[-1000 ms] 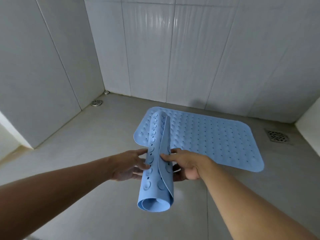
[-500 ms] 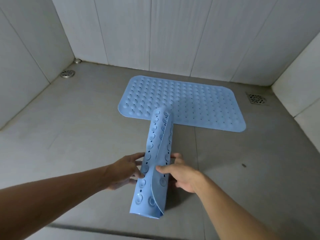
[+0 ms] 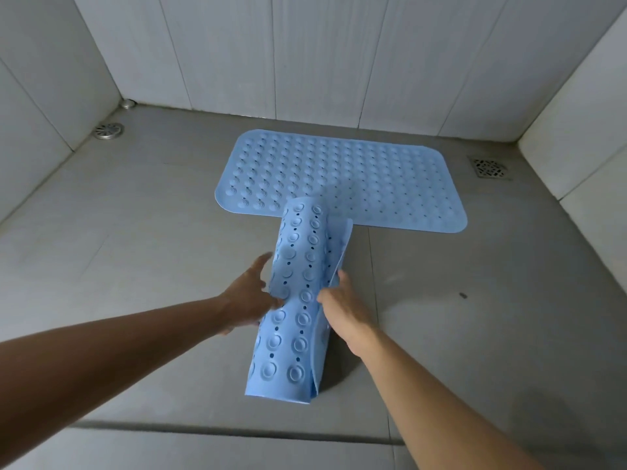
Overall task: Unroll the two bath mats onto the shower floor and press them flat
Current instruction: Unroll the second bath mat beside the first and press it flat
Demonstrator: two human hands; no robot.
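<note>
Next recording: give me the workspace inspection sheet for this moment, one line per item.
Surface: grey tiled shower floor, grout lines visible.
Job's things: flat mat lies unrolled near the back wall; rolled mat, suction cups outward, one flap loose.
Clutter: small dark speck on the floor, right of the hands.
Grippers: left hand and right hand grip the rolled mat from either side.
Cables: nothing seen.
Surroundings: white tiled walls; round drain far left; square drain far right.

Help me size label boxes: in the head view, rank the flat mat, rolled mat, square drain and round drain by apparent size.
1. flat mat
2. rolled mat, nearer the camera, so unsure
3. square drain
4. round drain, slightly smaller
</note>
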